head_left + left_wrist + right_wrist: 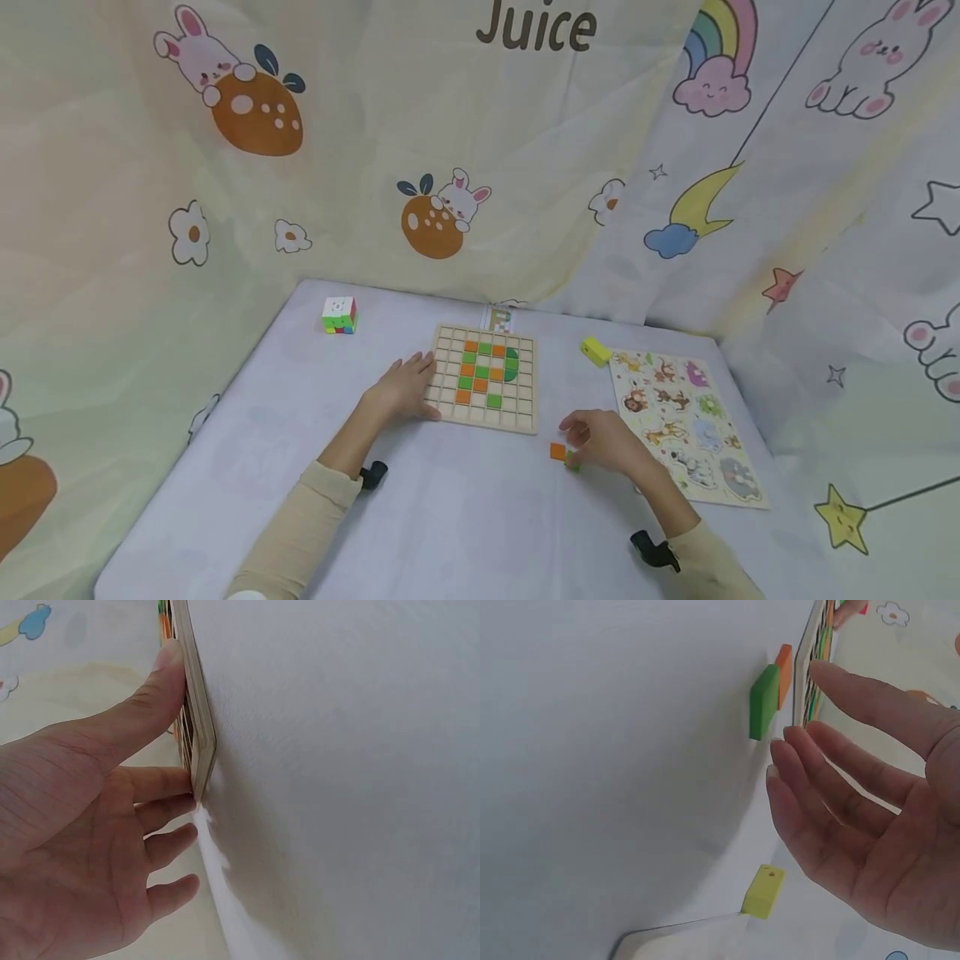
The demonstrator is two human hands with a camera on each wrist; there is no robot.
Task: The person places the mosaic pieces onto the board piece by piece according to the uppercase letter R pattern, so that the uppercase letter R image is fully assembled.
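Observation:
A wooden grid board lies mid-table, with orange and green square tiles and green rounded pieces set in a P-like shape. My left hand touches the board's left edge. In the left wrist view its thumb lies against the board's edge and the fingers are extended near a corner. My right hand hovers over two loose tiles right of the board, its fingers loosely bent and holding nothing. In the right wrist view the green tile and the orange tile sit close together, apart from the fingertips.
A animal picture board lies at the right, with a yellow block at its upper left corner. At the back left stands a puzzle cube. A small pattern card lies behind the grid board. Printed curtains border the table.

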